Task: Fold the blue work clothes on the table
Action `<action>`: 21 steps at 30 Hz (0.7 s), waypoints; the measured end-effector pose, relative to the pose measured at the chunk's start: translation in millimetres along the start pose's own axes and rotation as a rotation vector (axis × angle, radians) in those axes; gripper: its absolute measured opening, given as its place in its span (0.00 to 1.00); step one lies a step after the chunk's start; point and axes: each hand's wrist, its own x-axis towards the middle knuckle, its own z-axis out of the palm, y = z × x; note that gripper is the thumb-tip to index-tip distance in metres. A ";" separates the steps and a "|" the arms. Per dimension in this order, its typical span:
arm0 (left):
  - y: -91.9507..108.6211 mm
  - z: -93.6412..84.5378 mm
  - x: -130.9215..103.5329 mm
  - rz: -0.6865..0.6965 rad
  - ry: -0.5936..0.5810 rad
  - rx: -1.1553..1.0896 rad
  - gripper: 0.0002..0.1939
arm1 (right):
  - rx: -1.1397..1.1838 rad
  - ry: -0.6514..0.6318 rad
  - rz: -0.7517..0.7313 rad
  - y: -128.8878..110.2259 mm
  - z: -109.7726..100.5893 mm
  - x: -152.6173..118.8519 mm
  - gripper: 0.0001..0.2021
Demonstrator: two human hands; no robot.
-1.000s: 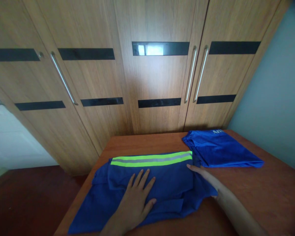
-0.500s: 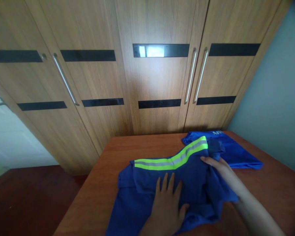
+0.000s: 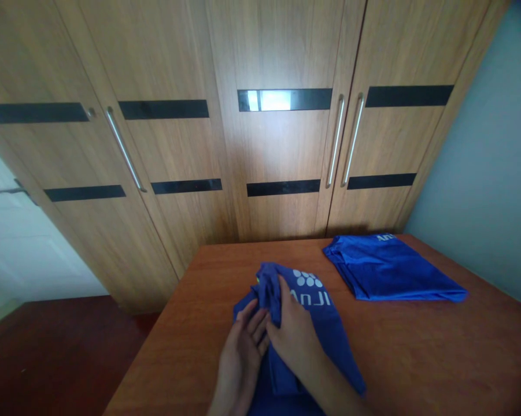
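A dark blue work jacket (image 3: pixel 333 338) lies partly folded on the table, with white dots and lettering facing up. My right hand (image 3: pixel 295 329) is closed on a bunched fold of it, raised above the rest. Close beside that fold, my left hand (image 3: pixel 243 352) is cupped, thumb and fingers apart, fingertips against the cloth. Only a speck of the yellow-green band shows near the top of the bunch. The jacket's lower part runs out of view between my forearms.
A brighter blue folded garment (image 3: pixel 394 271) with white lettering lies at the back right of the brown wooden table (image 3: pixel 420 346). Behind stands a wooden wardrobe (image 3: pixel 281 144) with metal handles. A white door (image 3: pixel 21 242) is at the left, a pale wall at the right.
The jacket's right part has been turned over to the left, covering the reflective band and bringing the white print up. My left hand no longer lies flat; my right hand moved left with the cloth.
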 end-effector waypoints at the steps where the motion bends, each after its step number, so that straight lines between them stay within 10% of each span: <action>1: 6.1 -7.5 -2.8 -0.035 -0.017 0.016 0.33 | -0.038 -0.049 -0.002 -2.1 9.9 -6.1 0.37; 8: 10.1 -15.6 6.0 0.020 0.031 0.308 0.25 | -0.094 -0.289 -0.141 -21.1 -0.4 -34.4 0.31; 14: 7.5 -15.1 16.2 0.006 0.025 0.273 0.21 | -0.319 -0.077 -0.215 15.0 -46.3 -28.4 0.21; 18: 12.4 -29.8 22.8 -0.211 0.000 0.178 0.16 | -0.419 -0.114 -0.246 50.3 -31.2 -43.3 0.25; 21: 15.3 -47.4 30.4 -0.079 -0.012 0.378 0.20 | -0.430 -0.137 -0.239 56.4 -14.1 -54.5 0.25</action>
